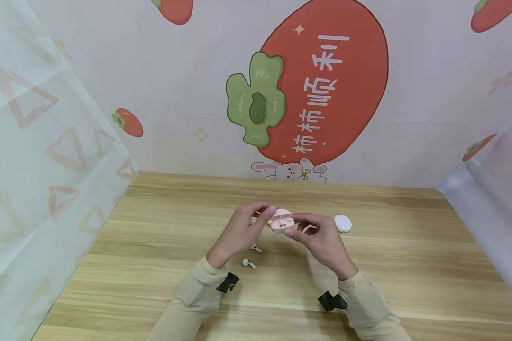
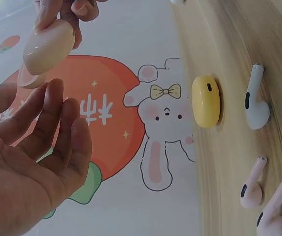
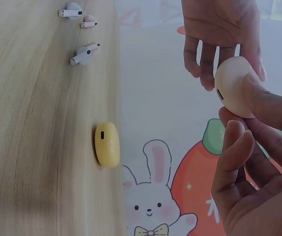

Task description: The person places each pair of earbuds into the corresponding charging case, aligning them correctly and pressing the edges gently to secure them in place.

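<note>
Both hands hold a pink earbud case (image 1: 283,224) up over the table, its lid tipped open and two dark slots showing inside. My right hand (image 1: 326,239) grips the case body between thumb and fingers; in the right wrist view the thumb lies on the case's (image 3: 234,86) smooth side. At the lid, my left hand (image 1: 243,227) has its thumb and fingertips on either edge, pinching it. The left wrist view shows the same left hand (image 2: 42,152) with its other fingers loosely bent.
A yellow earbud case (image 2: 206,102) stands on the table, mostly hidden in the head view. White earbuds (image 1: 248,263) lie near the left wrist; pink earbuds (image 2: 252,189) lie close by. A round white case (image 1: 343,223) sits beyond my right hand. Printed cloth walls surround the table.
</note>
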Motion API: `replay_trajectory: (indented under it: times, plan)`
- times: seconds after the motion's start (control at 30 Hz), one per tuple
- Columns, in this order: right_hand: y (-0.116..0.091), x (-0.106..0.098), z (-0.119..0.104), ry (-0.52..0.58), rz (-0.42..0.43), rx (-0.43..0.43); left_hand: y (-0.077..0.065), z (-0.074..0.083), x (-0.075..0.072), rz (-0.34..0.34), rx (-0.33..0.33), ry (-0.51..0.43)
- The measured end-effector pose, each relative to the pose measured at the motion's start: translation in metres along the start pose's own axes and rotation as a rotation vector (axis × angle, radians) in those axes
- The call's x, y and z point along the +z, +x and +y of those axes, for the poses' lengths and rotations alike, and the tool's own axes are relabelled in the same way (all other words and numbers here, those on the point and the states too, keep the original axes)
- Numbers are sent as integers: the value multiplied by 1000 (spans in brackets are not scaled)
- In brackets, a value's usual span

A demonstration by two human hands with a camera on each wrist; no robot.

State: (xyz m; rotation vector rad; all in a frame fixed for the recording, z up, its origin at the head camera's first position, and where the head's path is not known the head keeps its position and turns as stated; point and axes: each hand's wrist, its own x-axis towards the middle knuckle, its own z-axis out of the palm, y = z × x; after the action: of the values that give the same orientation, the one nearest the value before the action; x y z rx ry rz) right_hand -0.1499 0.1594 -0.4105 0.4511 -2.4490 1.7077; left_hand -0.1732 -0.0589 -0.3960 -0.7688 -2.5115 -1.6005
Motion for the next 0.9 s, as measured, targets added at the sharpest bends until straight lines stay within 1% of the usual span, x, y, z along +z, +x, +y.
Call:
replay_trajectory:
  times: [0.1, 0.17, 0.4, 0.57, 0.77, 0.9]
  plan:
    - [0, -1, -1, -10, 6, 9, 0, 2, -5, 15, -31, 2]
    - [1, -2, -1, -19, 10, 15, -1, 1, -9, 23, -38, 10]
    - [1, -8, -1, -62, 38, 66, -2, -3, -22, 60, 7, 71]
    - [1, -13, 0, -68, 53, 78, -5, -7, -31, 81, 7, 134]
    - [2, -15, 1, -49, 68, 92, -15, -18, -43, 68, -1, 246]
    - [2, -16, 0, -49, 76, 103, -22, -27, -50, 45, -13, 283]
